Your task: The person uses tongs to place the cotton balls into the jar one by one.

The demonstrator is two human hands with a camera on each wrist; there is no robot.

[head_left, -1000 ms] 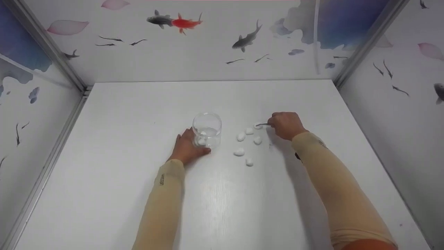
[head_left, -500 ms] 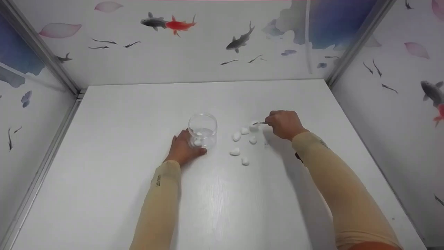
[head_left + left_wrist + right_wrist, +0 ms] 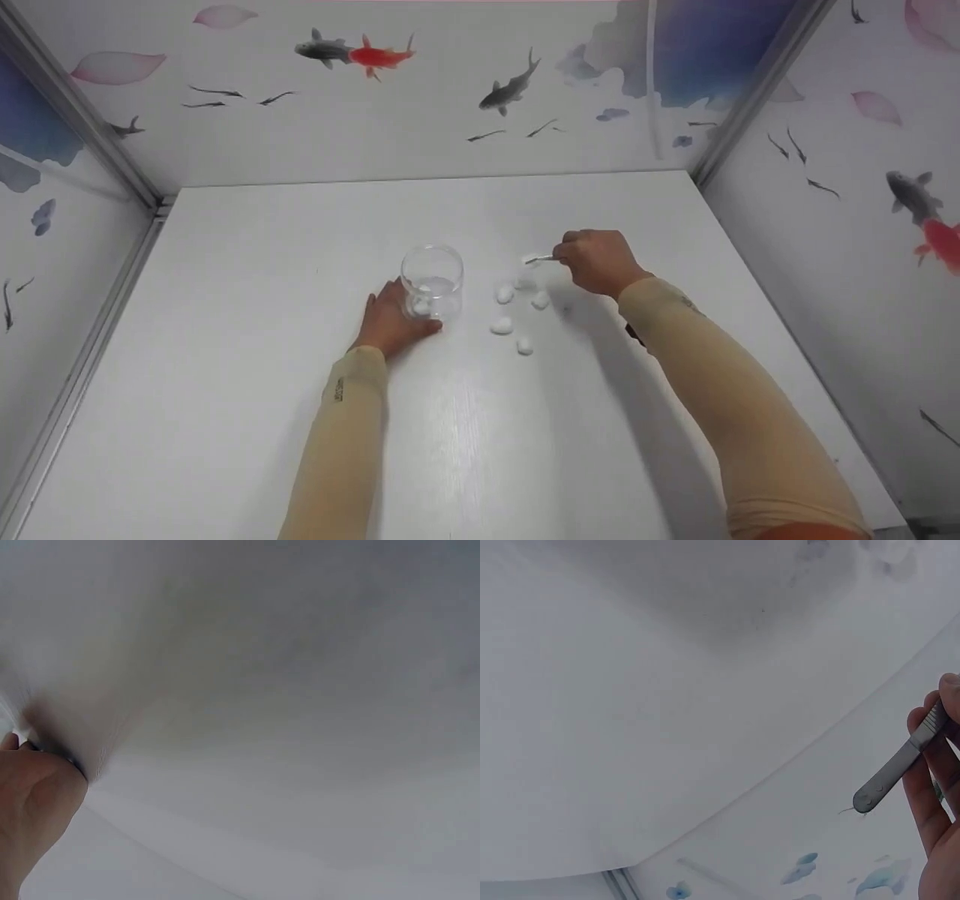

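In the head view my left hand (image 3: 388, 321) holds a clear round jar (image 3: 433, 262) low on its left side, thumb at the front. White cotton balls (image 3: 421, 306) lie at the bottom of the jar. My right hand (image 3: 596, 261) pinches metal tweezers (image 3: 546, 259), which the right wrist view shows with a ridged grip (image 3: 928, 724) between thumb and fingers. The tips point left, and a blurred white cotton ball is at them. Several other cotton balls (image 3: 502, 325) lie on the table between the hands. The left wrist view catches only part of the left hand (image 3: 37, 802).
The white table (image 3: 247, 262) is enclosed by a back wall (image 3: 420, 127) and side walls printed with fish and petals. Metal rails (image 3: 120, 127) run along the corners.
The tweezers have risen a little and moved left with a cotton ball at their tips, away from its spot at the back. The left hand stays at the jar; the head view has shifted slightly.
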